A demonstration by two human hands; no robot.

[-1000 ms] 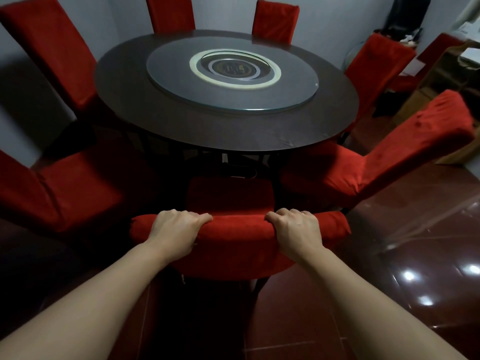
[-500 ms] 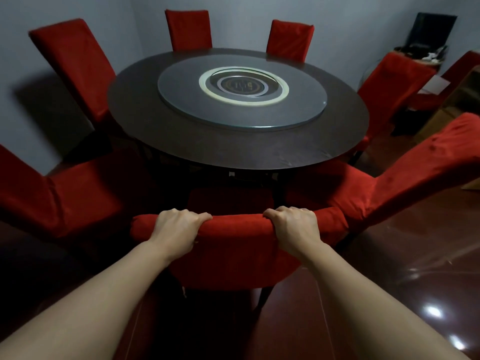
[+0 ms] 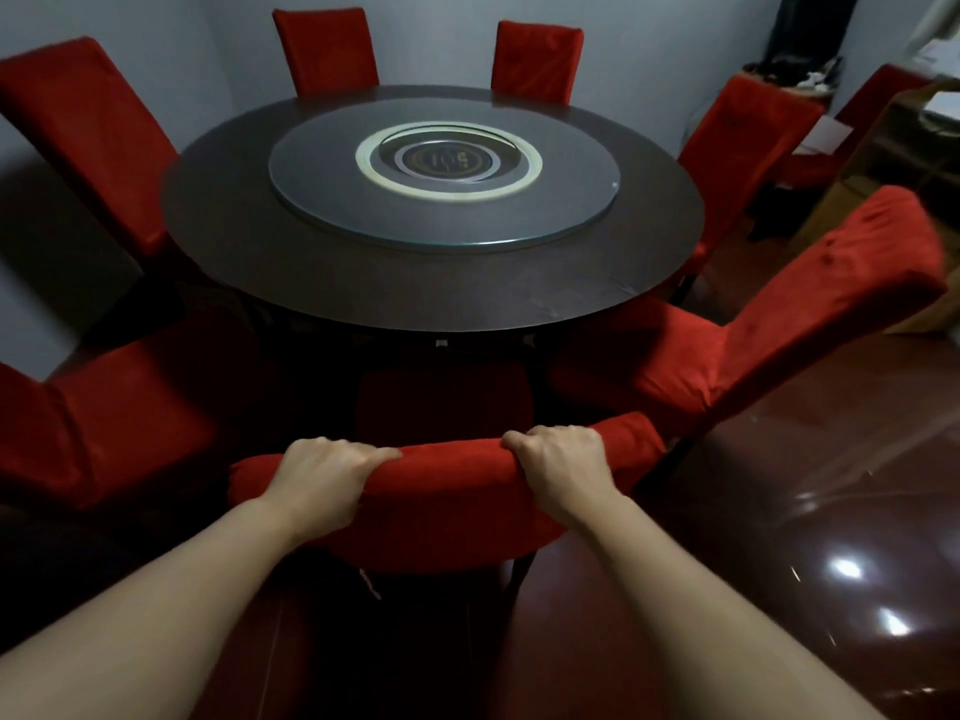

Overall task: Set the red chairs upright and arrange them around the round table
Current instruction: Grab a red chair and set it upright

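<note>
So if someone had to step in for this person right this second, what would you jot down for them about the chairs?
Left hand: grip curled over the top of the near chair's backrest.
Right hand: grip on the same backrest, further right.
Near chair: upright, seat tucked toward the round table.
Done: seven other red chairs stand upright round the table, among them the left front chair and the right front chair.
Left: probably just nudge the near chair to even spacing and let go. Another red chair sits far right by the shelves; whether it belongs in the ring is unclear.
</note>
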